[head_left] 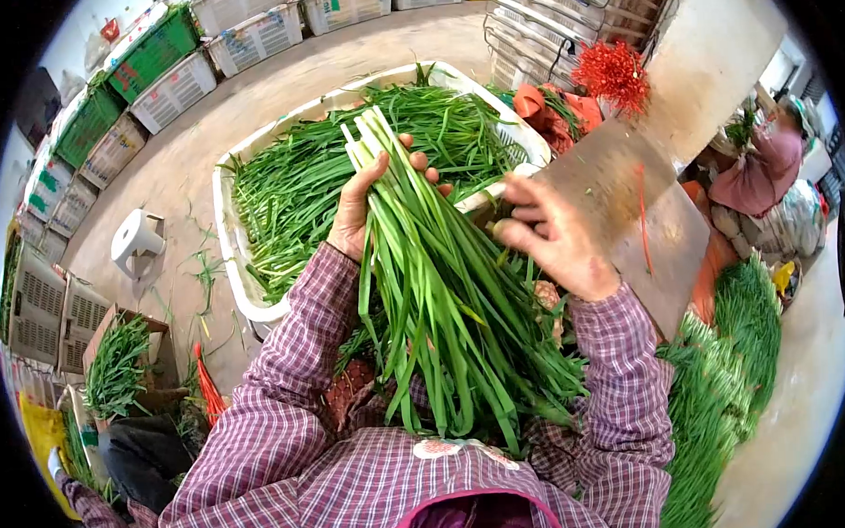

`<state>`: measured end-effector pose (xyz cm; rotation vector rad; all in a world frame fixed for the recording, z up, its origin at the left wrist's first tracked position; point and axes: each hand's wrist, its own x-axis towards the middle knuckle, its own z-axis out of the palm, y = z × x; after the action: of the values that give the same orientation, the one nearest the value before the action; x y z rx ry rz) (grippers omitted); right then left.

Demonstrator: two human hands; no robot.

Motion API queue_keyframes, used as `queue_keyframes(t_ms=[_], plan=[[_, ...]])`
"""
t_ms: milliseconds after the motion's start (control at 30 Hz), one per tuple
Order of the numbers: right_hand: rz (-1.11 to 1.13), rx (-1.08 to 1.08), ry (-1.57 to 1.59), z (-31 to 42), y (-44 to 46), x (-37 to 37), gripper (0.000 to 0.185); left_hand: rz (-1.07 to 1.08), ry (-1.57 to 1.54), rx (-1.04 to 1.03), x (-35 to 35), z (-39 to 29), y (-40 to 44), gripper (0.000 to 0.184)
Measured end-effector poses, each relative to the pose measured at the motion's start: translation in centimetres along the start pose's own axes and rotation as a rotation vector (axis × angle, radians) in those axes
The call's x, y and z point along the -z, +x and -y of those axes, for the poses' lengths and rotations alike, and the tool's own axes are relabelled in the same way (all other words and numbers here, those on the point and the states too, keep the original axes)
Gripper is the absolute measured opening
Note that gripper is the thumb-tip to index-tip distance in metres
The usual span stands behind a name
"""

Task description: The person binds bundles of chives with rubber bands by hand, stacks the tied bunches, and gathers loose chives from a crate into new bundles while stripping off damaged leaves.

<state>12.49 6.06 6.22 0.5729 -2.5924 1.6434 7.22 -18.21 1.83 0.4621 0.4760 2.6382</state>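
My left hand (353,206) is wrapped round a thick bunch of garlic chives (432,264) near its pale stem ends. The stems point up and away from me, and the long green leaves hang down over my lap. Just right of the bunch is my right hand (571,245), its fingers loosely bent and apart, with nothing visible in them. Beyond both hands stands a big white plastic crate (228,224) heaped with loose green chives (298,175).
A board (659,228) at my right carries a red strand, with red ties (611,76) above it. Bundled chives (702,412) lie on the right floor. A white stool (138,239) stands left. Stacked crates (174,91) line the back. Another person (763,168) sits at far right.
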Motion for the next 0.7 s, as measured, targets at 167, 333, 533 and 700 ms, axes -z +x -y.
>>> queue_keyframes(t_ms=[167,333,533,700], plan=[[-0.121,0.127,-0.131,6.7,-0.2,-0.7,0.027,-0.049,0.027,0.04,-0.6,0.1,0.4,0.043],[-0.062,0.316,-0.504,6.0,0.4,-3.5,0.018,-0.051,0.008,0.066,-1.0,0.2,0.7,0.058],[0.333,0.339,-0.118,6.5,0.4,-4.8,0.022,-0.078,0.204,0.036,-2.1,0.6,0.7,0.071],[0.149,0.004,0.048,7.5,0.4,-2.5,0.014,-0.024,0.205,0.026,-1.6,0.2,0.7,0.073]])
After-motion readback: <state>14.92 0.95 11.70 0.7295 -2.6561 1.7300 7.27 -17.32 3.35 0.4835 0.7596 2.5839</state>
